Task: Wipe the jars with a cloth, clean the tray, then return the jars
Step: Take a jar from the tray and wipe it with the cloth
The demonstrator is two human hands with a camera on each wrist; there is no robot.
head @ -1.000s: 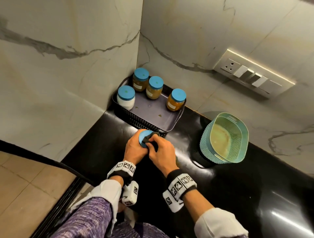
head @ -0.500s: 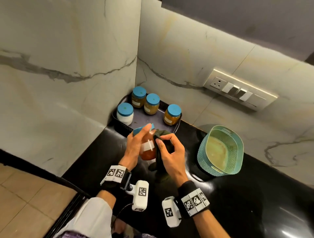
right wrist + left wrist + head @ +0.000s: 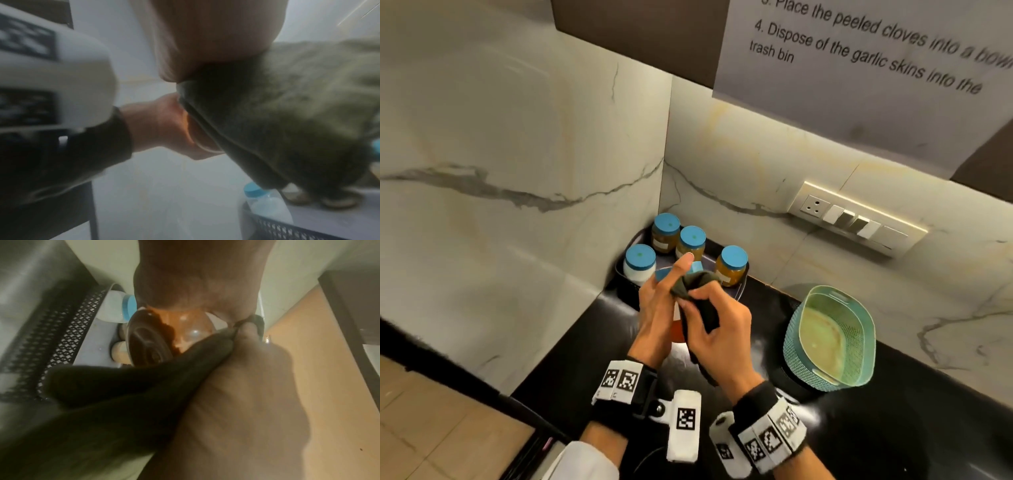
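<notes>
On the black desk (image 3: 893,428) the tray (image 3: 740,287) keeps its four jars. My left hand (image 3: 657,308) still grips the orange jar (image 3: 677,330), lifted higher than before. My right hand (image 3: 717,329) pinches the dark cloth (image 3: 697,291) against it.

Off to my right there's a teal basket (image 3: 830,337) sitting on the black counter (image 3: 893,428), a switch panel (image 3: 859,219) on the marble wall, paper note (image 3: 876,68) above.
</notes>
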